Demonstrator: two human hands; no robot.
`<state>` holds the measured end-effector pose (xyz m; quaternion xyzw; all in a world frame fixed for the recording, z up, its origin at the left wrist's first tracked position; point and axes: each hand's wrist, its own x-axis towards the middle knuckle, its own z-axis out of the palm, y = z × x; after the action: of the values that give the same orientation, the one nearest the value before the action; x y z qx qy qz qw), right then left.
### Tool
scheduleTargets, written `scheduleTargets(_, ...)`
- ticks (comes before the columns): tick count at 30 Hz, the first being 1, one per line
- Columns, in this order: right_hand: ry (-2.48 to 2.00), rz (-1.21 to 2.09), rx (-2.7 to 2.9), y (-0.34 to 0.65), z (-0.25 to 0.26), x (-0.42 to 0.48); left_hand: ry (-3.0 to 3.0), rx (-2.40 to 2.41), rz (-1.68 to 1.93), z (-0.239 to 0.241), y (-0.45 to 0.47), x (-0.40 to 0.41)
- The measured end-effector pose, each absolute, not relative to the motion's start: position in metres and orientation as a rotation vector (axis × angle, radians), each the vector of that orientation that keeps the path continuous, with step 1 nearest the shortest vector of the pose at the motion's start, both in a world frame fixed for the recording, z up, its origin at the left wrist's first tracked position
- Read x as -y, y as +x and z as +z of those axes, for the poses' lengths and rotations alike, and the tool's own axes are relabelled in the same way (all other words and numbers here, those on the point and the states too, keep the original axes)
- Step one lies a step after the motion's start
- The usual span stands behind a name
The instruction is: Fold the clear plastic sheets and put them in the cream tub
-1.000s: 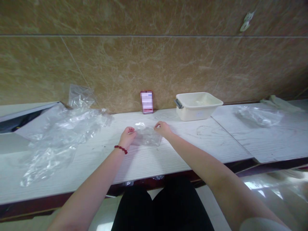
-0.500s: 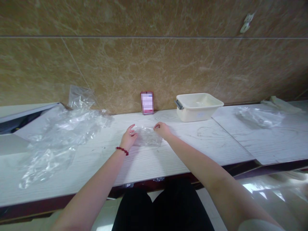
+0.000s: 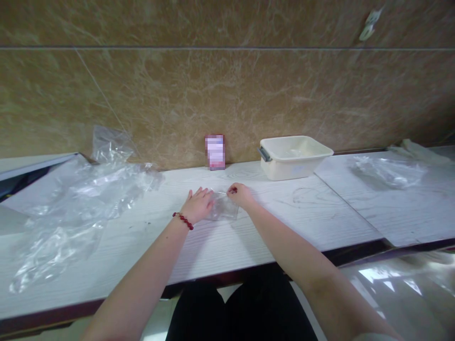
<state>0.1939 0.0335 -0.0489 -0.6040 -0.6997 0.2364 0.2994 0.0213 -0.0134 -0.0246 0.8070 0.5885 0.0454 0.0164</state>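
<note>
A small clear plastic bag (image 3: 224,208) lies on the pale wood-grain table (image 3: 213,246) in front of me. My left hand (image 3: 199,203), with a red bead bracelet (image 3: 183,220) at the wrist, rests flat over the bag's left part with its fingers stretched out. That part of the bag is hidden under the palm. At the bag's upper right corner my right hand (image 3: 240,194) is closed in a pinch on its edge.
A phone (image 3: 215,152) leans upright against the marbled wall. To its right stands a cream plastic bin (image 3: 287,168) with a grey handle. Crumpled clear plastic (image 3: 95,194) covers the left side beside a white box (image 3: 46,189); more clear plastic (image 3: 391,173) lies far right.
My left hand has moved right and flattened onto the bag, its fingers now extended over it. My right hand keeps its pinch at the corner. The view has shifted slightly.
</note>
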Motion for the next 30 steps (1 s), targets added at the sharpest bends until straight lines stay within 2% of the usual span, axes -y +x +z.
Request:
scheduleTargets(8,-1.570,0.560,1.841,0.195,-0.051,-0.038,2.482,-1.780,0.055,-0.047,0.025,0.018)
scheduleTargets(24,-1.592,0.615,1.866,0.202,-0.046,-0.034,2.342,-1.896,-0.003,-0.036,0.025,0.036)
scheduleTargets(30,-1.657,0.523,1.887,0.208,-0.041,-0.031,2.166,-2.159,0.036,-0.032,0.017,0.039)
